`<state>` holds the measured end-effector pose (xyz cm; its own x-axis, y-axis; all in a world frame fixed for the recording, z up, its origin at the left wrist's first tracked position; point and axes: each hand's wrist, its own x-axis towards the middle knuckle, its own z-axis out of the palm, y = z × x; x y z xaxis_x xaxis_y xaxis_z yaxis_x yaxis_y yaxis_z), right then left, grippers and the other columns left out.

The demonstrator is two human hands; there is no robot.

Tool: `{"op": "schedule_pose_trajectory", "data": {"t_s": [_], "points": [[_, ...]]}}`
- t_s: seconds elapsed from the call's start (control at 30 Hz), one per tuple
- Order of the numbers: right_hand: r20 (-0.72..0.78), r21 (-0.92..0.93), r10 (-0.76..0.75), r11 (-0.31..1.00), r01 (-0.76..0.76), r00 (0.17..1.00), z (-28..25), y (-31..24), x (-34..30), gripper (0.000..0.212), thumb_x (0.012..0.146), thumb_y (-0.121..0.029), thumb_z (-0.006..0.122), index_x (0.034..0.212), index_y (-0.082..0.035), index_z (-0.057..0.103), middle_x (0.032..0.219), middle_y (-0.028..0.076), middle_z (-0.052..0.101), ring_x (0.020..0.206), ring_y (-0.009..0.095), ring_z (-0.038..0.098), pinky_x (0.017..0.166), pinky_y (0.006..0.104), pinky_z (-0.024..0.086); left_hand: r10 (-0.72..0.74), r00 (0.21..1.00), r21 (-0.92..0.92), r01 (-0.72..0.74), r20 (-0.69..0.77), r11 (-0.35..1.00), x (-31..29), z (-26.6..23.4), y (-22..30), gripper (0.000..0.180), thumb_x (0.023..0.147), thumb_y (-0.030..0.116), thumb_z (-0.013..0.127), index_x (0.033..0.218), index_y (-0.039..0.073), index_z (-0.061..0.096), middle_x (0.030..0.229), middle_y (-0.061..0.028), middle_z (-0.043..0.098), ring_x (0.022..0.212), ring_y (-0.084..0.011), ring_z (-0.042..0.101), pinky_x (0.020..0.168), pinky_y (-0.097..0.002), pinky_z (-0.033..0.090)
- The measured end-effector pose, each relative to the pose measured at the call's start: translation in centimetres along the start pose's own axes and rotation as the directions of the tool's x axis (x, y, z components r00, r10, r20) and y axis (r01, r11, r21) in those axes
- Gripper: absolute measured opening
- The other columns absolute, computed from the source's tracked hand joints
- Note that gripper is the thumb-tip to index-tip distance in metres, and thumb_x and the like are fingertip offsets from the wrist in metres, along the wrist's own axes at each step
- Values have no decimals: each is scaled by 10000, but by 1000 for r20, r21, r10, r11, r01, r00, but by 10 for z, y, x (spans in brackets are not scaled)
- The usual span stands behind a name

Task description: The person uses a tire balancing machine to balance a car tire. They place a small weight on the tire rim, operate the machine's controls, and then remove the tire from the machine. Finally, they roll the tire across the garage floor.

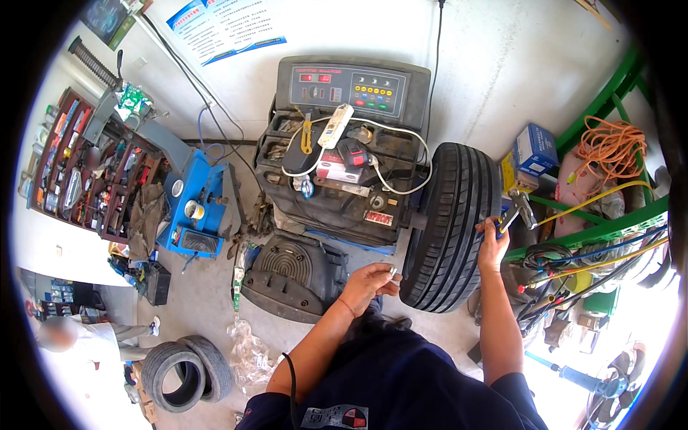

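Note:
A wheel with a black tire (453,229) is mounted on the right side of a wheel balancer (337,188). Between the fingertips of my left hand (367,288) is a small silvery metal piece (393,271), probably a wheel weight; the hand is closed on it, close to the tire's lower left side. My right hand (492,242) is wrapped round the handles of wheel-weight pliers (522,211), whose metal head points up and right, beside the tire's right edge. The wheel's rim faces are hidden from this view.
A power strip (337,126), a yellow utility knife (307,136) and a cordless tool battery (352,153) lie on the balancer. Left stands a blue tire changer (197,208). Loose tires (172,376) lie lower left. A green rack (602,228) with hoses borders the right.

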<state>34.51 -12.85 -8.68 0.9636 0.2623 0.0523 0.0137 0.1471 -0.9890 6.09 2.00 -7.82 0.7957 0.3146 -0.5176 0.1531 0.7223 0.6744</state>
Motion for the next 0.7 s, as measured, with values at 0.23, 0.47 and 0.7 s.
{"op": "schedule_pose_trajectory", "data": {"t_s": [0.23, 0.47, 0.7], "points": [[3, 4, -5, 1000, 5, 1000, 1, 0, 1, 83, 895, -105, 602, 909, -28, 575, 757, 19, 556, 702, 116, 559, 741, 304, 495, 3, 1000, -18, -3, -12, 1000, 0, -1, -3, 283, 966, 85, 548, 1212, -55, 539, 1078, -184, 656, 862, -264, 674, 792, -367, 562], [12, 42, -2, 999, 2, 1000, 0, 9, 5, 89, 892, -108, 605, 909, -27, 574, 764, 21, 556, 694, 117, 551, 743, 310, 498, 10, 1000, -10, -10, -4, 1000, -2, 0, -3, 287, 957, 90, 559, 1215, -37, 553, 1081, -164, 659, 869, -241, 677, 798, -374, 571], [17, 69, 7, 998, -8, 1000, 1, 15, 6, 74, 886, -88, 598, 903, -22, 569, 771, 22, 557, 679, 115, 543, 720, 303, 497, 5, 998, -5, -6, -55, 1000, 1, 4, -2, 297, 959, 90, 551, 1224, -43, 538, 1083, -173, 657, 861, -245, 676, 808, -380, 569]]}}
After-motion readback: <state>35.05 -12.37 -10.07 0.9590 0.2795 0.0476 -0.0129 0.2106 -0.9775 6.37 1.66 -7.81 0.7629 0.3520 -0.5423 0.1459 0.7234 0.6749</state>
